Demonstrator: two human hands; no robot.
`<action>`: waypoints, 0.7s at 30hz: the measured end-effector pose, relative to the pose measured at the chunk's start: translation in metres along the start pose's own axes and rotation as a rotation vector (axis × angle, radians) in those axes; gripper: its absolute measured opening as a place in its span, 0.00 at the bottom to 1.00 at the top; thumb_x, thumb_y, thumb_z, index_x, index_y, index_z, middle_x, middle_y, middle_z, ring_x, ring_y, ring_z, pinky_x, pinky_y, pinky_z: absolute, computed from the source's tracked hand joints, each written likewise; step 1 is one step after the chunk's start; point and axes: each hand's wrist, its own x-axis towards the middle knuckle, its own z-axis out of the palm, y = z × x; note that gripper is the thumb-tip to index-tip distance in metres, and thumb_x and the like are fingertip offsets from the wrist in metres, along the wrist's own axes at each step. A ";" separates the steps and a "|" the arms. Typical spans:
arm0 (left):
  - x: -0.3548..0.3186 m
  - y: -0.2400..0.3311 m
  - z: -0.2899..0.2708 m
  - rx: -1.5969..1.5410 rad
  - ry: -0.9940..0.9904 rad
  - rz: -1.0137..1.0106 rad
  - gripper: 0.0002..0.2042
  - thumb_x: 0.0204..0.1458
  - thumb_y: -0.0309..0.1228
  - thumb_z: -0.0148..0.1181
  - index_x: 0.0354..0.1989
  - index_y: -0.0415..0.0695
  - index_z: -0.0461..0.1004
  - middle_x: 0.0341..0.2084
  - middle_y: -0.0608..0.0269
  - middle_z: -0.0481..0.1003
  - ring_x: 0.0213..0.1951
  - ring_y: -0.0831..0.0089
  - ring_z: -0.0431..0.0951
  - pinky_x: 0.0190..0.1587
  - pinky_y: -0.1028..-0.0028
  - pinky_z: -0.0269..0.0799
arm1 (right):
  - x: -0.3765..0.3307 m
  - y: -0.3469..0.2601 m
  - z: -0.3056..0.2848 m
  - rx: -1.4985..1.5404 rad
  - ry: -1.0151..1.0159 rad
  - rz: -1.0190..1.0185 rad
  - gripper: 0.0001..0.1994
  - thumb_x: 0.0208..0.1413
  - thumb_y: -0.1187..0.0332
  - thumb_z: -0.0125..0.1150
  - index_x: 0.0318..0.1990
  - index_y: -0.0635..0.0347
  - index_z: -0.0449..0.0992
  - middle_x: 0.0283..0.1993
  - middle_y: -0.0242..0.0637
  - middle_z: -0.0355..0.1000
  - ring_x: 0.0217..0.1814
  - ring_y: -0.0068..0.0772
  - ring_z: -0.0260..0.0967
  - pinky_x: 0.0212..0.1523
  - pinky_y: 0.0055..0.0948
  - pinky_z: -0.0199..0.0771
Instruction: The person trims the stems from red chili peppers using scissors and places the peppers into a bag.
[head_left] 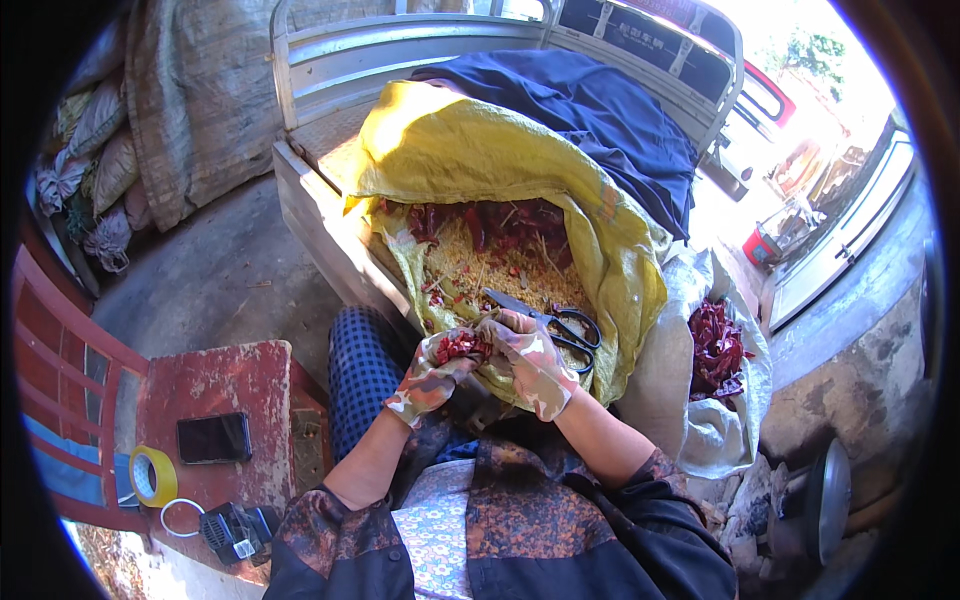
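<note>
My left hand [432,378], in a camouflage-patterned glove, is curled around a clump of red dried chili pieces [463,346]. Against its fingertips presses my right hand [532,362], gloved alike, with its fingers bent together; anything between them is hidden. Both hands are over the near edge of an open yellow woven sack [620,262]. Inside the sack lie pale yellow chili seeds [500,262] and whole dried red chilies [476,228] toward the back. Scissors [560,325] with black handles rest on the seeds just beyond my right hand, blades toward the left.
The yellow sack lies on a metal cart bed [330,215] with dark blue cloth [600,95] behind. At right stands a white sack [668,385] of dried chilies. On the left, a worn red chair [262,375] holds a phone [214,438], yellow tape [153,475] and a black device [238,530].
</note>
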 end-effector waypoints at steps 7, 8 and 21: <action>-0.006 -0.006 0.000 -0.021 0.001 0.020 0.19 0.45 0.24 0.63 0.48 0.37 0.70 0.37 0.66 0.76 0.38 0.79 0.74 0.43 0.78 0.71 | 0.009 -0.007 -0.020 0.002 -0.087 0.064 0.08 0.58 0.62 0.55 0.31 0.54 0.71 0.24 0.20 0.64 0.22 0.10 0.56 0.21 0.14 0.54; -0.004 -0.003 0.000 -0.016 -0.026 0.083 0.20 0.44 0.24 0.64 0.48 0.37 0.70 0.37 0.65 0.76 0.38 0.78 0.75 0.43 0.78 0.71 | 0.009 -0.011 -0.017 -0.082 -0.054 0.019 0.08 0.58 0.62 0.55 0.31 0.54 0.71 0.23 0.19 0.63 0.22 0.10 0.56 0.21 0.14 0.54; -0.008 0.019 0.008 0.046 -0.005 0.243 0.20 0.38 0.27 0.60 0.44 0.35 0.70 0.35 0.57 0.76 0.40 0.70 0.76 0.48 0.73 0.70 | -0.023 -0.008 -0.031 -1.545 -0.370 -0.350 0.04 0.47 0.69 0.56 0.28 0.58 0.69 0.23 0.41 0.67 0.28 0.45 0.68 0.27 0.38 0.67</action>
